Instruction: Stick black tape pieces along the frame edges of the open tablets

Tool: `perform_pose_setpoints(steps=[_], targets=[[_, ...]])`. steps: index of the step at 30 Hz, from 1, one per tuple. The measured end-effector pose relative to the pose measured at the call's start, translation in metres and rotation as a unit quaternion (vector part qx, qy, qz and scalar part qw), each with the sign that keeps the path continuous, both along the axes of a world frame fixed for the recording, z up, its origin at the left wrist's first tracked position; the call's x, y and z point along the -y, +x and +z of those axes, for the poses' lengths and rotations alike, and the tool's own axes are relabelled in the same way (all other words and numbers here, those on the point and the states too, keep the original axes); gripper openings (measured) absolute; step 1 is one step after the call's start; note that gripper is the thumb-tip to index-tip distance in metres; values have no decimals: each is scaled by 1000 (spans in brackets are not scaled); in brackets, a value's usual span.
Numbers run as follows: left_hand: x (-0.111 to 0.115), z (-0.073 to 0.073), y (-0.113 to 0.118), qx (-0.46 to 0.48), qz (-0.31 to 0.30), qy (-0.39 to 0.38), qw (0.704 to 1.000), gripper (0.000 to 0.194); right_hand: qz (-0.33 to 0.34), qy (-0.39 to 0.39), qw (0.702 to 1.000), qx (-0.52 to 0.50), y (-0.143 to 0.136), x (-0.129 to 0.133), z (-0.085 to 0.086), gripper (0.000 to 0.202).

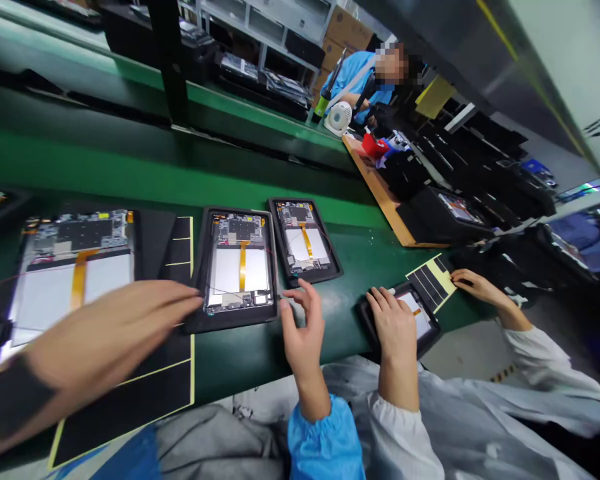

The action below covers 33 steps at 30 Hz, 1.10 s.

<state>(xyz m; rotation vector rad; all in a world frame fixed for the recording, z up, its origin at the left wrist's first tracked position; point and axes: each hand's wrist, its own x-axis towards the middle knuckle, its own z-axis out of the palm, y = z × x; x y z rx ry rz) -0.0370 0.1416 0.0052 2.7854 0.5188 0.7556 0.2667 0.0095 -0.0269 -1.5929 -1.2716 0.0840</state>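
An opened tablet (243, 267) lies in a black foam tray (197, 313) in front of me, its circuit board, white battery and orange ribbon cable exposed. My left hand (125, 327), slightly blurred and with a black band at the wrist, reaches to the tray's left edge with its fingers stretched out; whether they touch is unclear. At the tray's lower right corner is my right hand (305, 327), in a blue sleeve, its thumb and bent fingers apart and nothing between them. A larger-looking opened tablet (80, 260) sits left, partly behind my left arm.
A third opened tablet (305, 240) lies in a tray behind. Black strips on yellow backing (155, 387) lie under my left arm. At right, a co-worker's hands (397, 323) handle another tablet (420, 317) and a strip sheet (433, 280). Another person (353, 73) is across the bench.
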Motion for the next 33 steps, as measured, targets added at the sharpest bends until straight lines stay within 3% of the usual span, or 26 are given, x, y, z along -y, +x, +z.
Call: perform_pose_setpoints(steps=[2,4,6,8,13,15,19,22,27,30,33], targets=[[-5,-2,56,10,-93,58,994,41,16,-3,999,-52,-9,6,0,46],[-17,0,103,-44,-127,60,989,26,6,-8,997,-71,-15,10,0,46],[-34,4,134,-93,-164,47,981,21,-6,-16,996,-92,-19,12,1,43],[-53,6,151,-101,-196,37,975,19,-22,-27,991,-131,-21,11,3,38],[-90,-7,172,-57,-289,11,956,43,-23,-59,953,-297,-15,0,15,19],[-100,-11,178,-67,-321,-13,945,42,-25,-64,945,-321,-12,-4,17,17],[-117,-8,183,-72,-336,-50,938,32,-33,-67,970,-232,-12,-9,15,22],[-130,-5,183,-76,-352,-86,929,39,1,-76,989,-130,-17,-10,11,33],[-145,-9,192,-66,-336,-135,930,39,24,-90,996,0,-22,-12,7,45],[-143,-15,197,-59,-294,-122,946,38,20,-84,995,46,-23,-12,6,49],[-126,-17,192,-17,-269,-49,962,32,20,-72,994,77,-24,-12,5,51]])
